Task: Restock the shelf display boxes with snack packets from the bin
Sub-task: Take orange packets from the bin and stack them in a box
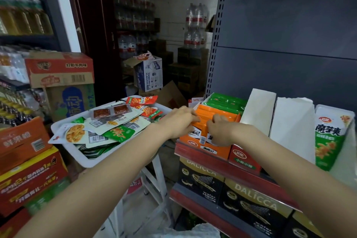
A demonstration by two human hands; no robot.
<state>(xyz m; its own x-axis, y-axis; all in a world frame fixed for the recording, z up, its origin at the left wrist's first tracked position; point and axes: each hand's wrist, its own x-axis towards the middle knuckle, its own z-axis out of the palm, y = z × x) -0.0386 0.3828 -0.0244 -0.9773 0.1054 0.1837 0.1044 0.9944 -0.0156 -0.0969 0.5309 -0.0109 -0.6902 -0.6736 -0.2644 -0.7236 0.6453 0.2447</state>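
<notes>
Head view: your shelf sits at four o'clock and the white bin of loose snack packets at nine. At centre, the orange display box holds orange packets; your left hand and right hand both pinch them with curled fingers.

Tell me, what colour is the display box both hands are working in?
Orange, seen in the head view: the display box holds orange packets.
</notes>
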